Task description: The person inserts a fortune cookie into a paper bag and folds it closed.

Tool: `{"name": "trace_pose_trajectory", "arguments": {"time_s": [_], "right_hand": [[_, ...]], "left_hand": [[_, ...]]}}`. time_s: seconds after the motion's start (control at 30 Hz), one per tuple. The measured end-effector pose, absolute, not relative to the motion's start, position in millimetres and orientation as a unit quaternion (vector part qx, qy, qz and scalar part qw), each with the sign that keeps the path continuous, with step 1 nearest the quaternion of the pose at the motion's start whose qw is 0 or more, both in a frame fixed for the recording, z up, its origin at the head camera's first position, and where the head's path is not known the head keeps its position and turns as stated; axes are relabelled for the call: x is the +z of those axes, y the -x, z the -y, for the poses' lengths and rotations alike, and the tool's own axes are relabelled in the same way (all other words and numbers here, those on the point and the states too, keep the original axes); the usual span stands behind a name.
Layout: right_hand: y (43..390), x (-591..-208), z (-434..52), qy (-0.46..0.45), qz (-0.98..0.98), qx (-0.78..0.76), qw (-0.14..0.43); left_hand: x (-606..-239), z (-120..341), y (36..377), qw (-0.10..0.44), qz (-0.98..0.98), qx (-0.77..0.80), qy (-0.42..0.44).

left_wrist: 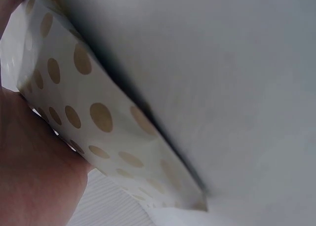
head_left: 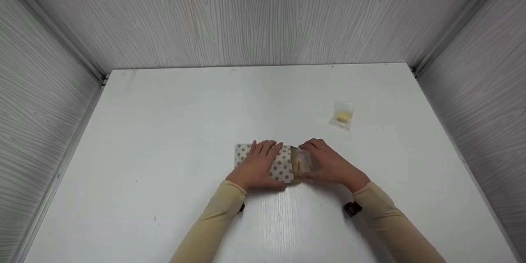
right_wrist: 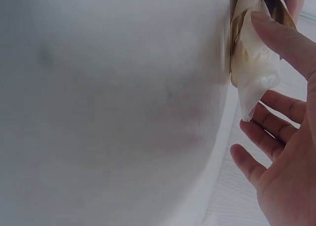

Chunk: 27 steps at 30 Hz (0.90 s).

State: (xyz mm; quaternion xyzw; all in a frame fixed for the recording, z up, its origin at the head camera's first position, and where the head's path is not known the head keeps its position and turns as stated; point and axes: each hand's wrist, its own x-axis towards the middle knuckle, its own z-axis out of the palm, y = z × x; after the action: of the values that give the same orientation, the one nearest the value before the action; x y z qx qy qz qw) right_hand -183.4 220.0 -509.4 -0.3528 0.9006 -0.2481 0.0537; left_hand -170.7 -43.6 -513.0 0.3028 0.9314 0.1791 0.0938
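Observation:
A white paper bag with brown-grey polka dots (head_left: 283,168) lies flat on the table, its mouth turned to the right. Across its middle, my left hand (head_left: 257,168) holds it between the fingers at the far side and the thumb at the near edge. A clear plastic packet (head_left: 303,160) with something yellowish inside sits partly in the bag's mouth. My right hand (head_left: 328,162) grips that packet, with thumb and fingers on opposite sides. In the right wrist view, the packet's crinkled end (right_wrist: 256,87) sticks out of the bag near the fingertips.
Another clear packet (head_left: 342,116) with a yellow piece inside lies farther back on the right of the white table (head_left: 164,131). Grey wood-grain panels (head_left: 254,16) stand around the back and both sides.

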Motion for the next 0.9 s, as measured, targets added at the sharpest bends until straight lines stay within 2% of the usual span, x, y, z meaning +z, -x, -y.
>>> {"name": "trace_pose_trajectory", "arguments": {"time_s": [0.3,0.63,0.9], "right_hand": [[182.2,-510.1,-213.6,0.342,-0.898,-0.268,0.060],[179.1,-509.7,-227.5,0.314,-0.903,-0.289,0.054],[173.8,-509.3,-235.9,0.305,-0.895,-0.312,0.096]], "left_hand": [[-513.3,42.8,170.9,0.100,-0.933,0.174,-0.299],[-512.5,42.0,172.0,0.105,-0.934,0.169,-0.296],[-512.0,43.4,170.9,0.105,-0.932,0.178,-0.298]]}}
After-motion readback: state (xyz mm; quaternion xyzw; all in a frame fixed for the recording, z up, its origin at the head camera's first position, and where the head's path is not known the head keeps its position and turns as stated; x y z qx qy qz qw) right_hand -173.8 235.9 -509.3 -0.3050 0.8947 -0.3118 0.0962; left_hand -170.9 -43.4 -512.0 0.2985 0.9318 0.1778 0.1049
